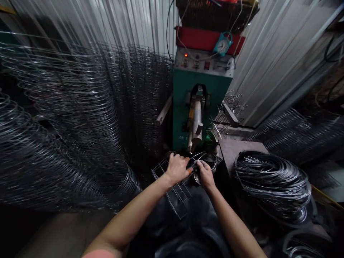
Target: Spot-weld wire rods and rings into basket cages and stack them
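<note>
In front of a green machine that looks like a spot welder, my two hands work close together beneath its metal electrode arm. My left hand, with orange covers on some fingers, is closed on a wire frame that hangs down over my lap. Thumb and fingers of my right hand pinch a curved metal wire, which runs just under the electrode tip. The contact between wire and frame is too dark to make out.
Tall stacks of wire rings crowd the left side. At right, a bundle of wire hoops lies on a low bench. A small blue clock hangs on the machine, near a lit red lamp.
</note>
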Demonstrator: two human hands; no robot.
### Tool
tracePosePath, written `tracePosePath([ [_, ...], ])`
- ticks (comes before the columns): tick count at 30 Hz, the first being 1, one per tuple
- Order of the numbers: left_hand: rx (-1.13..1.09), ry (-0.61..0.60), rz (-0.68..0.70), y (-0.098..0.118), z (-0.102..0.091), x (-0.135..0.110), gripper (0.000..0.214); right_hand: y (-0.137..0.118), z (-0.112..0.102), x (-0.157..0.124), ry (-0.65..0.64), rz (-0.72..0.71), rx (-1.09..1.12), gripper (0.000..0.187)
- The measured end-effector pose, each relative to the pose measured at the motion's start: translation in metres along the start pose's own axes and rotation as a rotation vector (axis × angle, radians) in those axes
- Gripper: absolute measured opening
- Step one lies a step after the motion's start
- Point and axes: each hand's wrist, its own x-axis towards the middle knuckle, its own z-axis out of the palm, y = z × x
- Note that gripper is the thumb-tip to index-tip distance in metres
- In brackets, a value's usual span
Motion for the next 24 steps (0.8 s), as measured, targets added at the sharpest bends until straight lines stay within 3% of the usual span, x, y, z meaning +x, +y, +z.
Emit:
tracePosePath([
  [13, 0.012, -0.126, -0.074, -0.006, -0.003, 0.032, 0.033, 0.001, 0.002, 0.035, 0.003, 0.032, 0.024, 0.032],
  [17, 0.014, -0.117, -0.114, 0.000, -0.002, 0.026, 0.032, -0.005, -0.010, 0.010, -0.046, 0.079, -0.049, 0.034],
  [21, 0.039, -0.018, -0.117, 0.000, 0.002, 0.021, 0.031, -0.003, -0.024, -0.040, -0.327, 0.170, -0.203, 0.038],
  [24, 0.060, 0.014, -0.142, -0.004, 0.003, 0.021, 0.030, 0.006, -0.021, -0.062, -0.383, 0.150, -0.285, 0.031],
])
